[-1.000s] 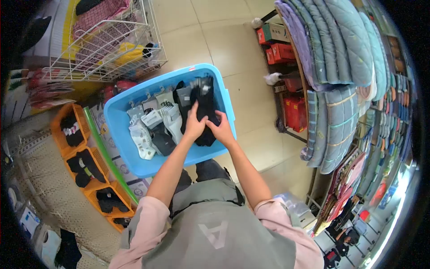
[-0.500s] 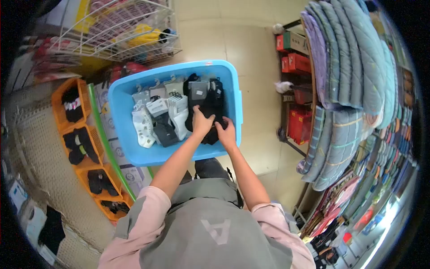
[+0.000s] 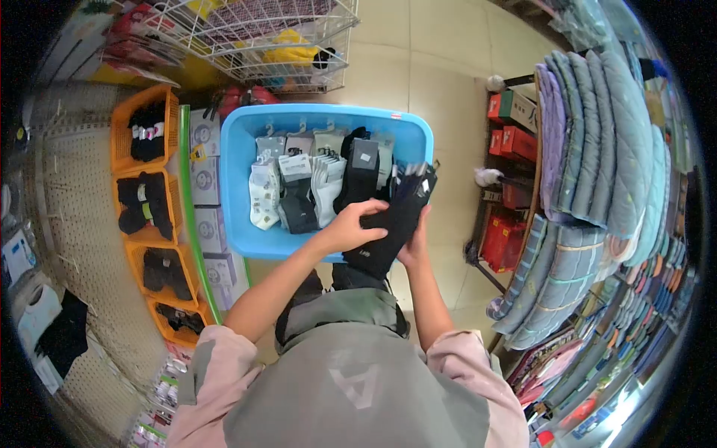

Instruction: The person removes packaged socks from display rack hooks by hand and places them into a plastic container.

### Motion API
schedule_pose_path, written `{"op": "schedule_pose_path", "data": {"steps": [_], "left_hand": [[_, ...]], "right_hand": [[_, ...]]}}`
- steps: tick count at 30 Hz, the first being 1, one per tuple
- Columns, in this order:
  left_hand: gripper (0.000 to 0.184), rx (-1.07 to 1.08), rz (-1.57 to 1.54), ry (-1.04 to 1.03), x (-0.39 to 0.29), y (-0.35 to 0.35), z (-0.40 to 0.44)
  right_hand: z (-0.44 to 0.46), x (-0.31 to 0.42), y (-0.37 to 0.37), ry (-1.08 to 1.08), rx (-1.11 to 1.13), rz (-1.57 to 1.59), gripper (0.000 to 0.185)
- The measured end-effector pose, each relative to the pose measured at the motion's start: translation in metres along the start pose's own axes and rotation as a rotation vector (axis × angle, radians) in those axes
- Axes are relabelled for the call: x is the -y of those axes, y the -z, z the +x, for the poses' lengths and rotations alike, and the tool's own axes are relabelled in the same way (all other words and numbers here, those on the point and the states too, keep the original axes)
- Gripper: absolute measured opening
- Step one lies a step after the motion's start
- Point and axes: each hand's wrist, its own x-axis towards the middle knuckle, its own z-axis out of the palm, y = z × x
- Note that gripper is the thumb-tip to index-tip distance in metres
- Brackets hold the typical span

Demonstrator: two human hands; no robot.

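Note:
A bundle of black socks is tilted over the near right rim of a blue plastic tub. My right hand grips the bundle from its right side, with some fingers hidden beneath. My left hand touches the left side of the bundle, thumb and fingers spread apart. Inside the tub, white patterned socks, dark grey socks and white ribbed socks lie beside black socks with a grey band. Grey packs line the far side.
Orange baskets with dark items stand left of the tub, beside a green-edged strip. A white wire rack stands beyond. Folded quilts and red boxes fill shelving on the right. Tiled floor lies between.
The black sock bundle has been lifted from the tub's right side and turned over the near rim. My hands have drawn apart around it. The view has shifted, moving the tub rightward in the picture.

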Motion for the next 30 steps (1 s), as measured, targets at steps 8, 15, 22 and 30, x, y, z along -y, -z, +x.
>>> {"op": "schedule_pose_path", "data": {"steps": [8,15,22,30], "left_hand": [[0.052,-0.025,0.061,0.452,0.044,0.064,-0.057],[0.077,0.135,0.197,0.581,0.054,0.095,-0.05],[0.062,-0.352,0.366,0.346,0.089,0.111,-0.033],[0.057,-0.498,0.493,0.237,0.096,0.139,-0.013]], "right_hand": [[0.038,-0.031,0.012,-0.046,-0.231,-0.163,0.038],[0.046,-0.043,0.035,0.052,-0.343,-0.109,0.034],[0.053,-0.036,0.063,0.05,-0.361,-0.223,0.035],[0.103,-0.024,0.043,0.105,-0.363,-0.377,0.039]]}}
